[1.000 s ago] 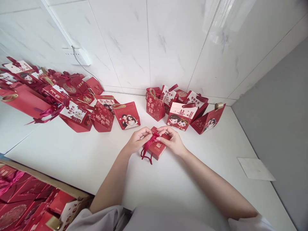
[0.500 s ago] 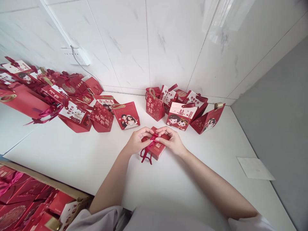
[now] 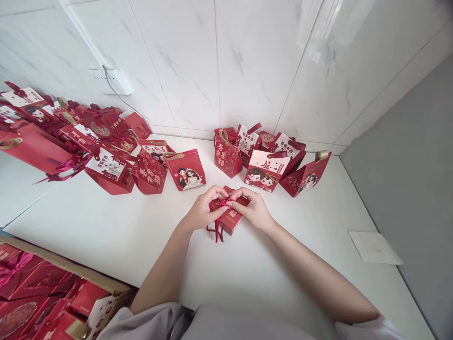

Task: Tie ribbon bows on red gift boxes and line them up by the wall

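A small red gift box (image 3: 233, 220) with gold lettering lies on the white table in front of me. A crimson ribbon (image 3: 224, 202) crosses its top, with a bow or knot between my hands. My left hand (image 3: 208, 208) pinches the ribbon from the left, thumb and fingers closed on it. From the other side my right hand (image 3: 254, 208) grips the ribbon, its thumb meeting the knot. Below the left edge of the box hangs a dark red cord (image 3: 215, 231) in a loop. The ribbon's exact folds are partly hidden by my fingers.
Behind the box stand red gift boxes with handles, such as one with a cartoon couple (image 3: 264, 174) and one with a bride and groom (image 3: 187, 172). More crowd the left. A carton (image 3: 106, 281) of red boxes sits lower left. A white paper (image 3: 375, 247) lies right.
The ribbon loop between my hands has been drawn smaller and tighter, and its tail has shifted on the box. Both hands stay almost in place.
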{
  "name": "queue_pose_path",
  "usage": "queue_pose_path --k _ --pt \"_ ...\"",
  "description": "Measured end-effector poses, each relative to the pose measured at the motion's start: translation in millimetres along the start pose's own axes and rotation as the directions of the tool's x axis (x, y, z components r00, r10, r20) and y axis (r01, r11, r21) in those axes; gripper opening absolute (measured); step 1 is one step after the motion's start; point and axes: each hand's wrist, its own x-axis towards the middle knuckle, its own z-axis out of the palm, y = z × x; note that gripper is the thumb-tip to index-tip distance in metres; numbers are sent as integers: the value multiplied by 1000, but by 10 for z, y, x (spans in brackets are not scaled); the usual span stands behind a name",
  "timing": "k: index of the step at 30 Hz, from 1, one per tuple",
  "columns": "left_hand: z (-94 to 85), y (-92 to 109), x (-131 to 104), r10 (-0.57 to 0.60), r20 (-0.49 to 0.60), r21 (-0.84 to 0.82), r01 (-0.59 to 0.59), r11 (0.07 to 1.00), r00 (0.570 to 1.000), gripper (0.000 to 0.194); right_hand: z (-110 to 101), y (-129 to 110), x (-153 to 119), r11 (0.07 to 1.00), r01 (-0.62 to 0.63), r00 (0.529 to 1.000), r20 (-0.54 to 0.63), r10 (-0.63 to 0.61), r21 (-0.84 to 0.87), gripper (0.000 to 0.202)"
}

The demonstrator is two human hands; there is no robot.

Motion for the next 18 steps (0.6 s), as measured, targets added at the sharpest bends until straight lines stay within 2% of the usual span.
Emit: queue_pose_path --k 7,12,18 --pt "-33 -28 -7 12 26 52 -13 999 1000 32 36 34 -21 999 32 999 -22 -32 31 16" --pt "-7 -99 20 -61 -70 -29 59 998 996 23 50 58 -44 998 56 998 -19 -56 38 14" --pt "-54 -201 51 -48 -27 -146 44 988 998 21 21 82 -31 994 103 995 4 -102 -33 15"
